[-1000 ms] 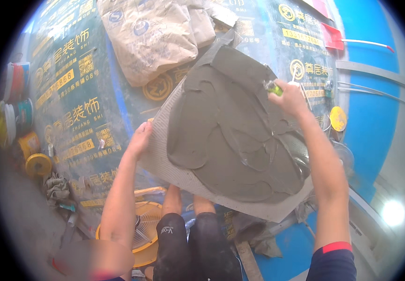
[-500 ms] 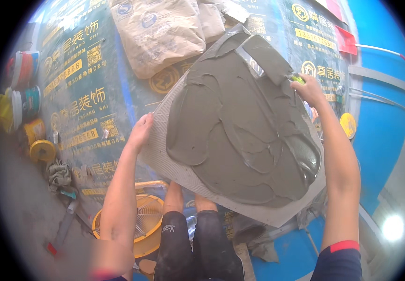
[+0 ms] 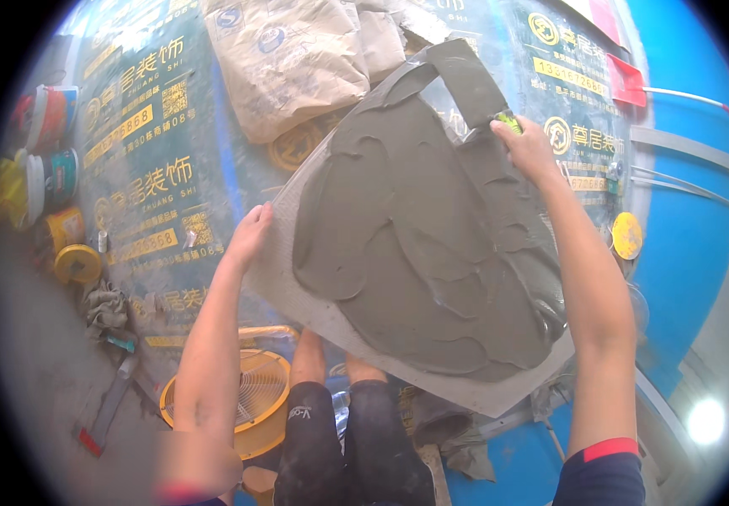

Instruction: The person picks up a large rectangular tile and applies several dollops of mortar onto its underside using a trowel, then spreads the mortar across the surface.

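A large tile [image 3: 309, 314] is tilted in front of me, its bare rim showing along the left and lower sides. Thick grey mortar [image 3: 406, 219] covers most of its face in smooth, ridged swaths. My left hand [image 3: 252, 236] is closed on the tile's left edge, thumb uppermost. In my right hand [image 3: 526, 148] is a trowel with a green-yellow handle. Its long rectangular blade [image 3: 468, 84], coated with mortar, lies over the tile's upper right corner. Whether the whole blade touches the mortar cannot be seen.
Paper sacks [image 3: 293, 67] lie beyond the tile on printed floor sheeting [image 3: 141, 185]. Paint buckets [image 3: 52, 181] stand at far left, near a scraper [image 3: 111, 401]. A yellow fan [image 3: 255, 388] sits by my legs. A red dustpan [image 3: 626, 80] and metal strips [image 3: 693, 152] lie right.
My right hand has moved the trowel left and slightly away from me, toward the tile's far corner. My left hand keeps its hold, and the tile has shifted slightly.
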Tool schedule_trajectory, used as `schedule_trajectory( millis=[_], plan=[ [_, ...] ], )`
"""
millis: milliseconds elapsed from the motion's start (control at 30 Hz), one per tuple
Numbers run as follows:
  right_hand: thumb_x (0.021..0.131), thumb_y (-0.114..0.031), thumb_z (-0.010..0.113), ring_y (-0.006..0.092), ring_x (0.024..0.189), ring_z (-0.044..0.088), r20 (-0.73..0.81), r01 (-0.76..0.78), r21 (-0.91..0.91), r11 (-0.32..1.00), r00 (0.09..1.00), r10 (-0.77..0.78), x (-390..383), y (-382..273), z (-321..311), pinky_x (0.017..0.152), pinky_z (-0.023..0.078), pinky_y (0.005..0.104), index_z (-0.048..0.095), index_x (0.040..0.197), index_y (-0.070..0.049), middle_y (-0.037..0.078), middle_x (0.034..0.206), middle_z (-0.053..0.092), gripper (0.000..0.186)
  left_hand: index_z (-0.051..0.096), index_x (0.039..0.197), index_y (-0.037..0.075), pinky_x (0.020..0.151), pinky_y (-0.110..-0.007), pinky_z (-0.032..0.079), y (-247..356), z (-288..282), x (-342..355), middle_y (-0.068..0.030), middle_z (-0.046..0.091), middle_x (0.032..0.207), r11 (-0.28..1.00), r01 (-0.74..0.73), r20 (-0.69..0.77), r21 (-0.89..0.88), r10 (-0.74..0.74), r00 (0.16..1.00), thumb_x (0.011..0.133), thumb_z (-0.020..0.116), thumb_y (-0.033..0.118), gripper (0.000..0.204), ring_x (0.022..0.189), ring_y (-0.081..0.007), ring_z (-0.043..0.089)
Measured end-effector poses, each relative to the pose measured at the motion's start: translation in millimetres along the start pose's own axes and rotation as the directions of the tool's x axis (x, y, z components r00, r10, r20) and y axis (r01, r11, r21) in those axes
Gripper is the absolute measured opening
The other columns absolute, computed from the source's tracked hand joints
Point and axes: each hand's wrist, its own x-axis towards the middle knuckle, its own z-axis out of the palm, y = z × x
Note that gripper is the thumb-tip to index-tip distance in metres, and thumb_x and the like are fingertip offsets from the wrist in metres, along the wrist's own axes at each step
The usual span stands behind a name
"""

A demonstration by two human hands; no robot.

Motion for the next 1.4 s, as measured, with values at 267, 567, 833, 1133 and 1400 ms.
schedule_trajectory(
  millis=[267,567,833,1133,1400],
  plan=[
    [0.087,-0.050,0.057,0.0226,0.072,0.061,-0.115,-0.128,0.090,0.988,0.984,0.138,-34,14,-3,0.067,0.048,0.0362,0.059,0.105,-0.002,0.013,0.082,0.063,0.051,0.055,0.108,-0.001,0.090,-0.032,0.040,14,4,-10,-0.0090,0.060,0.102,1.000,0.000,-0.003,-0.030,0.000,1.000,0.098,0.041,0.047,0.052,0.098,-0.0181,0.052],
    [0.095,-0.044,0.048,0.0501,0.087,0.057,0.117,-0.028,0.198,0.980,0.993,0.005,-179,-35,88,0.070,0.045,0.0516,0.049,0.103,0.000,0.030,0.088,0.061,0.044,0.050,0.130,0.002,0.103,-0.034,0.033,3,-6,-4,-0.0099,0.055,0.127,0.999,0.047,0.072,0.007,-0.047,0.996,0.097,0.040,0.051,0.060,0.121,-0.0204,0.046],
    [0.097,-0.042,0.047,0.0282,0.060,0.060,0.005,-0.352,0.649,0.675,0.889,0.458,-230,0,152,0.053,0.047,0.0394,0.048,0.103,-0.003,0.014,0.074,0.059,0.039,0.049,0.126,-0.001,0.100,-0.036,0.036,20,4,-13,-0.0143,0.055,0.126,1.000,0.019,0.010,0.011,-0.019,1.000,0.098,0.039,0.048,0.058,0.119,-0.0232,0.048],
    [0.095,-0.043,0.049,0.0259,0.055,0.059,0.123,-0.246,0.939,0.240,0.892,0.435,-182,-92,192,0.048,0.048,0.0383,0.046,0.098,-0.005,0.011,0.073,0.058,0.038,0.045,0.133,0.000,0.105,-0.036,0.032,15,0,-1,-0.0136,0.051,0.132,1.000,0.008,0.101,0.020,-0.010,0.995,0.099,0.039,0.047,0.059,0.124,-0.0234,0.043],
    [0.092,-0.044,0.050,0.0477,0.089,0.061,-0.078,-0.375,0.492,0.786,0.880,0.469,-242,-49,174,0.074,0.047,0.0524,0.049,0.106,0.001,0.031,0.091,0.063,0.047,0.042,0.137,0.001,0.107,-0.035,0.027,14,-16,-5,-0.0117,0.046,0.137,0.996,0.063,0.108,0.061,-0.069,0.992,0.099,0.039,0.047,0.059,0.129,-0.0229,0.038]
  ],
)
